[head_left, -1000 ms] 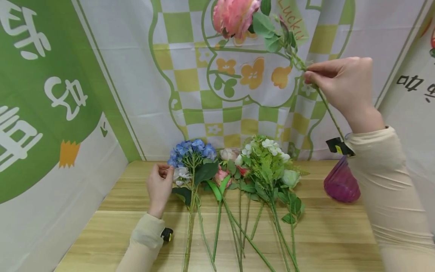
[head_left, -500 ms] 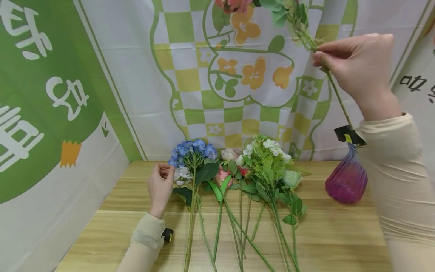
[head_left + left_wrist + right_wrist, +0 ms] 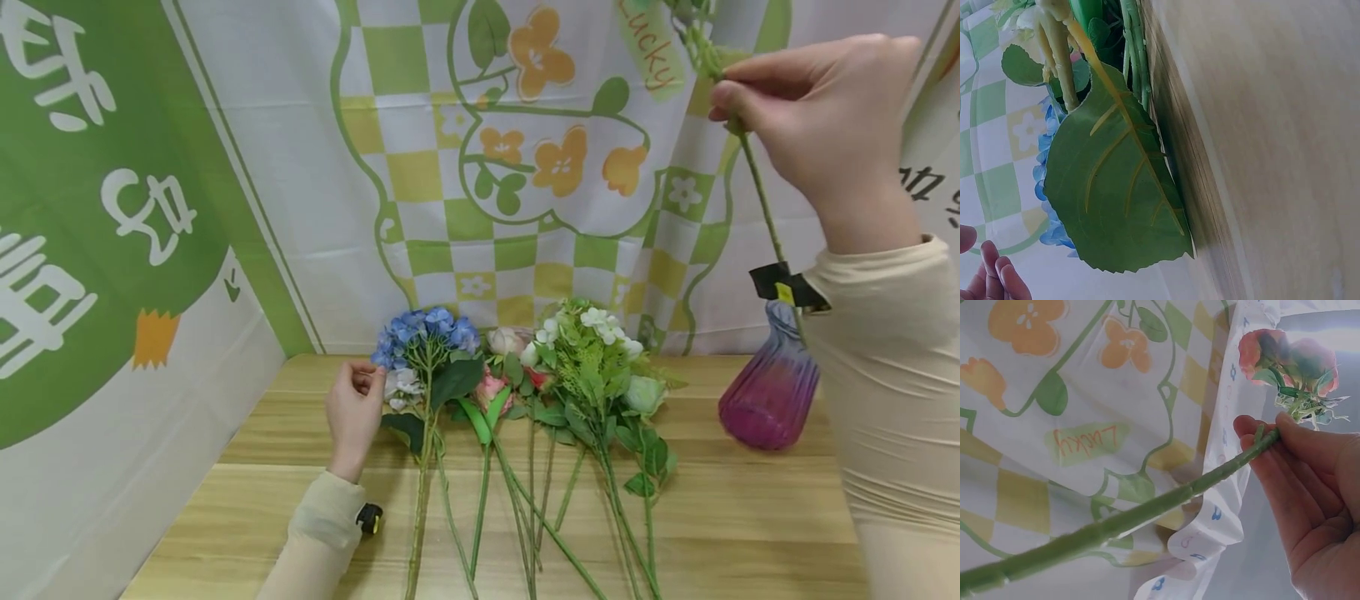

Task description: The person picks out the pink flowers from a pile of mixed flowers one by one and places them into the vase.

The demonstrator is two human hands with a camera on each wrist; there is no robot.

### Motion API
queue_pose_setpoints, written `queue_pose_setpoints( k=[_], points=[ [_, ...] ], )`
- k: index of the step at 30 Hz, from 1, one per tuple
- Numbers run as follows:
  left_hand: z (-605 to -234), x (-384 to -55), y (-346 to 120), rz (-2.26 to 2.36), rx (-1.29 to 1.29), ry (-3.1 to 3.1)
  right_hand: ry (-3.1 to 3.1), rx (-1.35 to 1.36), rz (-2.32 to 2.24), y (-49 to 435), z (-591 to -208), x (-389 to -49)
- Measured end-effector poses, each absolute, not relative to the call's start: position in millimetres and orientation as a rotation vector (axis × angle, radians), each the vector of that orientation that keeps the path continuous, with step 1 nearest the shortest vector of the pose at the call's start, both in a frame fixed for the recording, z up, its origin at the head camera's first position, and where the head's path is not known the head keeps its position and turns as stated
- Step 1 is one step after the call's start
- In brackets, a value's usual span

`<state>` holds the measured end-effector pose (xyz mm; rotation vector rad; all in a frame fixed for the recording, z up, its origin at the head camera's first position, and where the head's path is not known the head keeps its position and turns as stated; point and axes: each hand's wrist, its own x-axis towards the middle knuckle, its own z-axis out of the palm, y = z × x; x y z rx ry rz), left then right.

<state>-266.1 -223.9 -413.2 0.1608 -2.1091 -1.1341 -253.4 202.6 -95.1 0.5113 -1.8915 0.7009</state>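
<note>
Pinching the green stem of a pink flower between the thumb and fingertips of the right hand, holding it aloft, higher than the purple-blue vase on the wooden table. Holding the left hand just beside the blue hydrangea and white flower, with fingers loosely curled and apart from the thumb.

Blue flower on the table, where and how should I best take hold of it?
Probably pinch the blue flower by its bare lower stem, coming from the left: that stretch is straight and leafless, its large leaves sit higher up, and other stems lie to its right.
</note>
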Motion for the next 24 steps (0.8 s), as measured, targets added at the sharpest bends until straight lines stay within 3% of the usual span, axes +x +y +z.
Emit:
queue_pose_setpoints(
  k=[24],
  points=[
    [-413, -267, -225, -1.126, 0.150, -2.104, -1.857, 0.516, 0.721, 205, -82, -246]
  ],
)
